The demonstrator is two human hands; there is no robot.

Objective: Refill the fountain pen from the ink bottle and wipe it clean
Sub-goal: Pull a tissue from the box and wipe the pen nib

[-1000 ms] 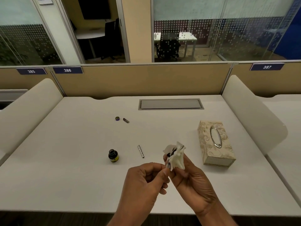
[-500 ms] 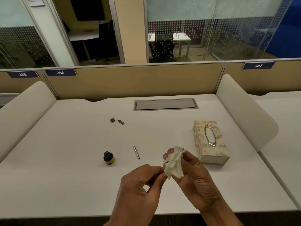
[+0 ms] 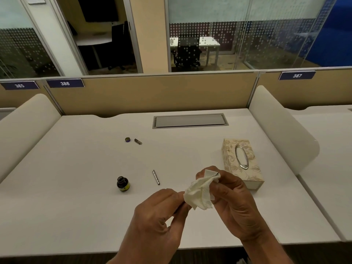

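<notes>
My right hand point(image 3: 231, 199) grips a crumpled white tissue point(image 3: 200, 191) above the desk's front middle. The tissue is wrapped round a thin dark pen part that is almost wholly hidden; only a dark sliver shows at its top. My left hand point(image 3: 162, 216) pinches the part's near end right at the tissue's left edge. The open ink bottle point(image 3: 122, 184) stands upright to the left. A silver pen barrel point(image 3: 156, 177) lies on the desk between the bottle and my hands.
A patterned tissue box point(image 3: 242, 162) sits just right of my right hand. The bottle cap point(image 3: 127, 139) and a small metal pen piece point(image 3: 138, 141) lie farther back. A cable hatch point(image 3: 190, 121) is set into the desk point(image 3: 76, 168) at the rear, with curved dividers on both sides.
The tissue has closed tighter round the pen part, hiding the dark tip seen earlier. Both hands stay together at the front of the desk; the view has shifted slightly.
</notes>
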